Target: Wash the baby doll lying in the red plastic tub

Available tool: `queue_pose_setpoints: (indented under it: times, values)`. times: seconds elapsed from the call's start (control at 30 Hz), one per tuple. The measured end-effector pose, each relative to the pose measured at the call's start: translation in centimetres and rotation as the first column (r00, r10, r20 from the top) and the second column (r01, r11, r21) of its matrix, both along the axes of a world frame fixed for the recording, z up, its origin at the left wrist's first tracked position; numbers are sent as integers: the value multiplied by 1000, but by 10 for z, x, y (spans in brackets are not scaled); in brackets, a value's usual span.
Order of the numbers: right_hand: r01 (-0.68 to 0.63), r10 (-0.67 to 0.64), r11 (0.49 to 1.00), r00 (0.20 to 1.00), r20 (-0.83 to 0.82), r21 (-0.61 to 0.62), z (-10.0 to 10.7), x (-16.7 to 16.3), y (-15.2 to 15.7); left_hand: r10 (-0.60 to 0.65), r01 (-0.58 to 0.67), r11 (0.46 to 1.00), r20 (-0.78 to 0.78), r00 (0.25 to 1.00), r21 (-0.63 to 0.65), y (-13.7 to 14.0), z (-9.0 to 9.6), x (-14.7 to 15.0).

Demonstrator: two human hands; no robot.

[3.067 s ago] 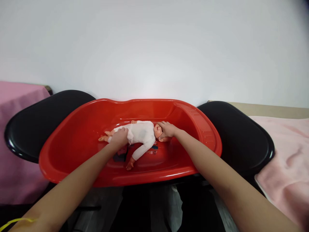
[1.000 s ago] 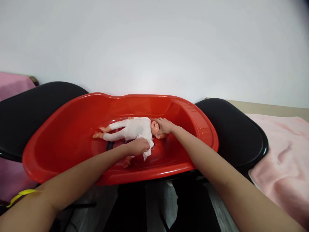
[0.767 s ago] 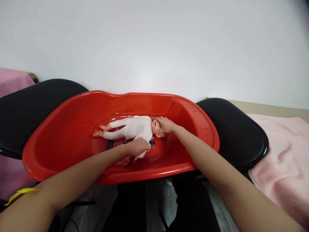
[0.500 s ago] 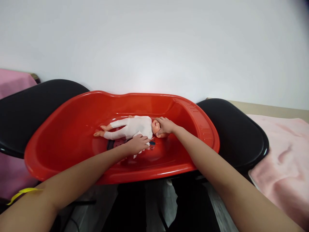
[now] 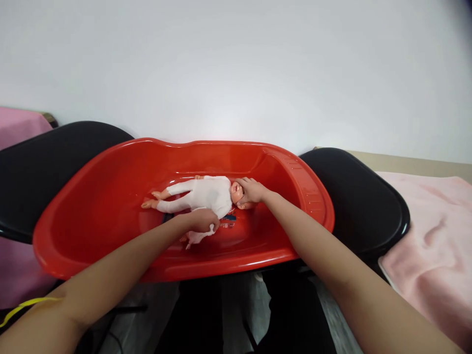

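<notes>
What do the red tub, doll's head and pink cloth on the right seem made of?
Red tub: probably moulded plastic, glossy; highlights line its smooth rim.
Doll's head: likely vinyl or plastic, smooth with a soft sheen.
Pink cloth: soft-looking matt fabric, gently rumpled; fibre unclear.

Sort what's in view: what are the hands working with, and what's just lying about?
In use:
doll, right hand on its head
white cloth, in the left hand
tub, under the doll

Just about:
black seats, at the tub's ends
pink cloths, far left and right
</notes>
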State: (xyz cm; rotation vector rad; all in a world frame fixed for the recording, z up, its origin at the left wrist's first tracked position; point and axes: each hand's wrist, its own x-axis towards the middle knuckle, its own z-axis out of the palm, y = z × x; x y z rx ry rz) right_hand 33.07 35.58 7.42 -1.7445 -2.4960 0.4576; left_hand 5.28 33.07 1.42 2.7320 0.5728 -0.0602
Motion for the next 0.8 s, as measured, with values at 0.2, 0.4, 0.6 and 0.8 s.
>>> queue_pose_setpoints:
  times: [0.2,0.4,0.6,0.8]
  values:
    - [-2,2,1000,1000,30,25,-1,0,0,253,-384,877,401,881,288,1,30,6]
    - [-9,8,1000,1000,28,30,-2,0,0,176,-313,859,339,924,406,5,5,1]
    - [-23,20,999,998,51,48,-4,0,1,74,-132,868,138,988,479,-6,-19,0]
    - [-4,2,999,999,42,38,-1,-1,-1,144,-226,894,229,963,388,7,-13,-1]
